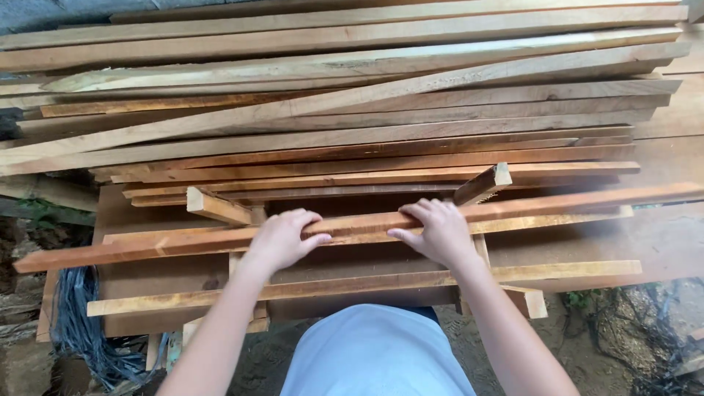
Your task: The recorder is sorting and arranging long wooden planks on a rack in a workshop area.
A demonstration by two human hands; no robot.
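Item: long reddish wooden strip (352, 224), lying across the near part of a brown board tabletop (139, 282).

Edges and room: the tabletop's near edge runs just in front of the person's light blue shirt (374, 352); its left edge drops to ground with a bundle of blue-grey cords (88, 330), its right side to dirt and dark debris (645, 323). Behind the strip, a deep stack of long planks (352, 95) fills the far side, closing off room there. A short offcut (216, 207) lies just behind the left hand; another short block (484, 183) stands tilted just behind the right hand. A paler strip (359, 284) lies nearer the body, roughly parallel. Open room is chiefly along the strip's own length, left and right.

Hands: left hand (282, 238) and right hand (438, 231) both rest on top of the strip near its middle, apart from each other, fingers curled over its far edge, thumbs on the near side. Both hold the strip; how firmly cannot be told.

Orientation: long axis runs left to right, the right end (682, 192) lying farther away and higher in view than the left end (29, 262). Both ends overhang the tabletop.
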